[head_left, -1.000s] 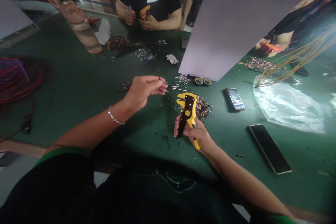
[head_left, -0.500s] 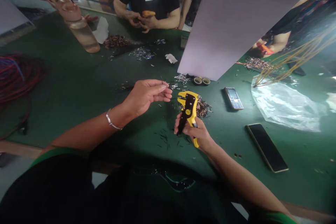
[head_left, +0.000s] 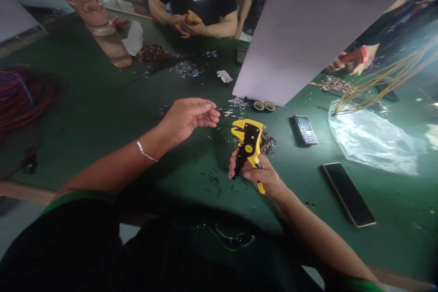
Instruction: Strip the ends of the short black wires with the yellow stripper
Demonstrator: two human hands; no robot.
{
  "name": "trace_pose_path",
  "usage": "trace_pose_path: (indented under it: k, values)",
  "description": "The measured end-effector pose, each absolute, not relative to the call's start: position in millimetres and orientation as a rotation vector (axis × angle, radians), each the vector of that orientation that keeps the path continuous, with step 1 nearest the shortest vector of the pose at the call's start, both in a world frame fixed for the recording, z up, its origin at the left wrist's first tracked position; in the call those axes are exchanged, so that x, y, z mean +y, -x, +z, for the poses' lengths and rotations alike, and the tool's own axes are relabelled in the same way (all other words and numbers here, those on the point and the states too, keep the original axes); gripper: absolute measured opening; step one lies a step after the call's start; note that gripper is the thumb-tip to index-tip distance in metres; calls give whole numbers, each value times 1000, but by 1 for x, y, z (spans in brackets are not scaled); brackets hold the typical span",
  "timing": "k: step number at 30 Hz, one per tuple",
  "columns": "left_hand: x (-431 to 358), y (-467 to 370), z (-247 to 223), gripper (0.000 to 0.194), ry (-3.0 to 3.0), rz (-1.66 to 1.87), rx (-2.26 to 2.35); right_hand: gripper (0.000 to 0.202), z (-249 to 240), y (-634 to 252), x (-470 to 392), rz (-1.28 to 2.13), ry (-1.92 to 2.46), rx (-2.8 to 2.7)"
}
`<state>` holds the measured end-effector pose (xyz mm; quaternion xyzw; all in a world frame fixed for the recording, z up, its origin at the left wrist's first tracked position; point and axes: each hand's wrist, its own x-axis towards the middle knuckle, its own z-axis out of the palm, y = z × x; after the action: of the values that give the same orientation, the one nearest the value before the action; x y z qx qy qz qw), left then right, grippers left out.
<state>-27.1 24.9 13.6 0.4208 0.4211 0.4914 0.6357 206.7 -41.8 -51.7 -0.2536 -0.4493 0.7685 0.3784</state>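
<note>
My right hand (head_left: 258,171) is wrapped round the handles of a yellow and black wire stripper (head_left: 249,143), its jaws pointing left. A thin dark wire (head_left: 209,112) is pinched in my left hand (head_left: 190,118), just left of the jaws. A gap shows between the wire and the tool. Behind the stripper lies a heap of short copper-coloured wire pieces (head_left: 267,142), partly hidden by it. Small silvery terminals (head_left: 238,101) are scattered beyond my left fingertips. Dark insulation scraps (head_left: 214,182) lie on the green table below my hands.
A keypad phone (head_left: 305,129) and a larger black phone (head_left: 348,195) lie at the right, near a clear plastic bag (head_left: 374,139). Two tape rolls (head_left: 264,106) sit by a pale upright panel (head_left: 308,32). A bottle (head_left: 109,43) stands far left. Co-workers' hands (head_left: 188,25) are across the table.
My left hand has drawn slightly left and up, away from the stripper. The stripper has shifted a little right, and its jaws now stand apart from the wire.
</note>
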Motion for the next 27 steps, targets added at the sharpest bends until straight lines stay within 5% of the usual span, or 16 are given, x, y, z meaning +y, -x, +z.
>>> trace_pose_path:
  k: [27]
  values:
    - [17, 23, 22, 12, -1016, 1104, 973, 43, -42, -209, -44, 1979, 632, -1129]
